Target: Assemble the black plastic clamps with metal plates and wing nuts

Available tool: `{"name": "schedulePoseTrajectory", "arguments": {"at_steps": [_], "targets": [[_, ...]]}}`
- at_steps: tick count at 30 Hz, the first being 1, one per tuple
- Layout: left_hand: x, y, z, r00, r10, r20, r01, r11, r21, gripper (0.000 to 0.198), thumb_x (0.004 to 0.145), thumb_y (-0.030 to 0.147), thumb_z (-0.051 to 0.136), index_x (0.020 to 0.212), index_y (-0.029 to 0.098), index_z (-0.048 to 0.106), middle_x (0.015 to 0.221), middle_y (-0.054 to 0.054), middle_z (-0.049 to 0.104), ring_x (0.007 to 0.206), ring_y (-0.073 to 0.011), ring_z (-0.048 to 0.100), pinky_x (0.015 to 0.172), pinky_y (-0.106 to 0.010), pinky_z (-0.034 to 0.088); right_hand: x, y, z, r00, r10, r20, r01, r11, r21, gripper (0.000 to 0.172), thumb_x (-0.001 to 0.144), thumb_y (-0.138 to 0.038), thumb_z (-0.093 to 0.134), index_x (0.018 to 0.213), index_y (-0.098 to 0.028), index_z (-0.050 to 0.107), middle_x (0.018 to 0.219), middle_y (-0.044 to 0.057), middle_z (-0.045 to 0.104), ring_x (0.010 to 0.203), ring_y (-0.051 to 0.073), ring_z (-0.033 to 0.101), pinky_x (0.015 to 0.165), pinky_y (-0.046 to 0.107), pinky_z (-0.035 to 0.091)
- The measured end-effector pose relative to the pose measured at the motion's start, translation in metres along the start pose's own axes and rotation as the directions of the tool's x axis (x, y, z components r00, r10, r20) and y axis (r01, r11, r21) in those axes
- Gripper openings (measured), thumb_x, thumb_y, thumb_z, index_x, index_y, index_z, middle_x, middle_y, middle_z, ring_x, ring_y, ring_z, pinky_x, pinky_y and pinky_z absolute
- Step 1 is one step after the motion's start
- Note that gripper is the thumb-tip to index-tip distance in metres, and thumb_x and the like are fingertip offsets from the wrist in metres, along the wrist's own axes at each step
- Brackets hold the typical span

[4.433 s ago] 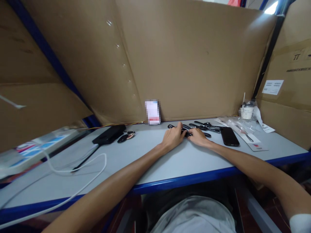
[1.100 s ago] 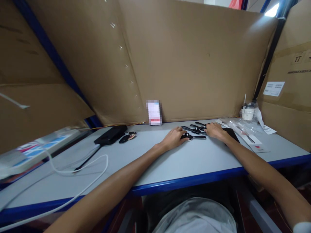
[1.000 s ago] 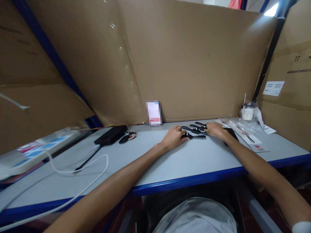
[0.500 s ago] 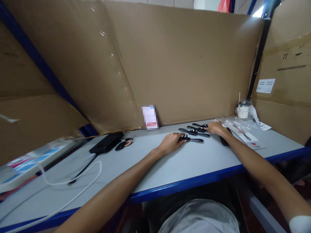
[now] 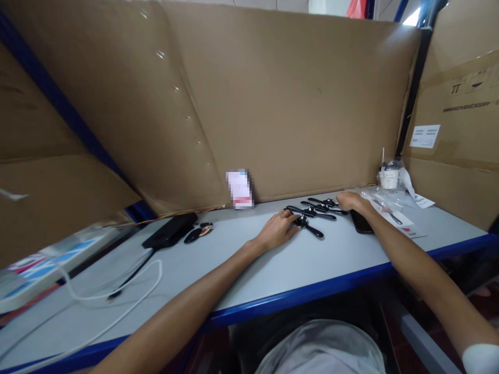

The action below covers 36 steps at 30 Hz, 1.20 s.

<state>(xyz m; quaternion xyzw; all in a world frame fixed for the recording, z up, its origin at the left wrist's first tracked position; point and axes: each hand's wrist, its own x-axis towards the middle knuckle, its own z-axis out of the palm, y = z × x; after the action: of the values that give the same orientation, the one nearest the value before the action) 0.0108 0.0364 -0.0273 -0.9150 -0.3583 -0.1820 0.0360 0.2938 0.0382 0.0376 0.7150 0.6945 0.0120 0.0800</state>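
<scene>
Several black spokeshaves lie close together toward the back of the grey table. My left hand is closed on the near end of the group, its fingers over the left handle of the nearest spokeshave, which lies slanted. Just behind that one is another spokeshave, and a third spokeshave lies beyond it. My right hand has curled fingers at the right handle of the farthest spokeshave. Its fingertips are hidden behind the hand. Under the right forearm lies a dark phone.
Clear plastic bags and a printed sheet lie at the right, before a lidded cup. Keys, a black box and white cables occupy the left. A cardboard wall closes the back.
The nearest spokeshave has turned, its right handle swinging toward me, with my left hand on it. The right hand has shifted slightly right, and more of the phone shows.
</scene>
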Motion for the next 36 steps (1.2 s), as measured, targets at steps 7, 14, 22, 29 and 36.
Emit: {"name": "schedulePoseTrajectory", "arguments": {"at_steps": [7, 14, 22, 29, 36], "targets": [[0.001, -0.001, 0.003, 1.000, 0.030, 0.003, -0.030, 0.999, 0.016, 0.041, 0.098, 0.039, 0.053, 0.133, 0.021, 0.063, 0.124, -0.014, 0.064, 0.118, -0.0281, 0.060, 0.103, -0.045, 0.049, 0.016, 0.008, 0.009, 0.998, -0.047, -0.031, 0.049, 0.996, 0.076, 0.034, 0.085, -0.025, 0.068, 0.114, -0.009, 0.077, 0.119, 0.022, 0.072, 0.108, 0.029, 0.069, 0.080, 0.030, 0.050], [0.000, 0.002, 0.001, 1.000, 0.021, 0.013, -0.021, 0.999, 0.032, 0.042, 0.098, 0.039, 0.052, 0.133, 0.018, 0.063, 0.124, -0.016, 0.064, 0.116, -0.0289, 0.060, 0.103, -0.046, 0.050, 0.029, 0.008, 0.018, 0.993, -0.106, -0.048, 0.116, 0.930, 0.348, 0.021, 0.085, -0.033, 0.068, 0.080, -0.013, 0.073, 0.070, 0.004, 0.064, 0.064, 0.015, 0.059, 0.056, 0.023, 0.040], [0.001, -0.001, 0.002, 1.000, 0.030, -0.007, -0.030, 1.000, -0.005, 0.038, 0.097, 0.039, 0.055, 0.130, 0.022, 0.064, 0.120, -0.013, 0.065, 0.113, -0.0271, 0.062, 0.100, -0.044, 0.051, 0.029, 0.004, 0.017, 0.990, -0.091, -0.103, 0.132, 0.832, 0.539, 0.027, 0.081, -0.027, 0.073, 0.062, -0.015, 0.058, 0.055, -0.001, 0.050, 0.053, 0.012, 0.049, 0.048, 0.021, 0.038], [0.001, 0.004, 0.000, 1.000, -0.015, -0.019, 0.015, 1.000, -0.027, 0.034, 0.096, 0.036, 0.056, 0.125, 0.020, 0.067, 0.115, -0.013, 0.066, 0.109, -0.0265, 0.063, 0.097, -0.042, 0.053, 0.017, -0.012, 0.005, 0.975, -0.082, -0.206, 0.216, 0.561, 0.799, 0.031, 0.086, -0.024, 0.068, 0.063, -0.018, 0.048, 0.048, -0.004, 0.047, 0.041, 0.008, 0.043, 0.040, 0.019, 0.033], [0.001, 0.015, -0.003, 0.999, 0.034, -0.025, -0.037, 0.992, -0.119, 0.031, 0.094, 0.026, 0.056, 0.123, 0.020, 0.067, 0.119, -0.012, 0.069, 0.112, -0.0257, 0.063, 0.098, -0.040, 0.052, -0.020, -0.068, 0.003, 0.957, -0.155, -0.246, 0.226, -0.135, 0.965, 0.030, 0.082, -0.022, 0.068, 0.070, -0.021, 0.040, 0.047, -0.012, 0.032, 0.036, 0.004, 0.023, 0.035, 0.019, 0.016]]}}
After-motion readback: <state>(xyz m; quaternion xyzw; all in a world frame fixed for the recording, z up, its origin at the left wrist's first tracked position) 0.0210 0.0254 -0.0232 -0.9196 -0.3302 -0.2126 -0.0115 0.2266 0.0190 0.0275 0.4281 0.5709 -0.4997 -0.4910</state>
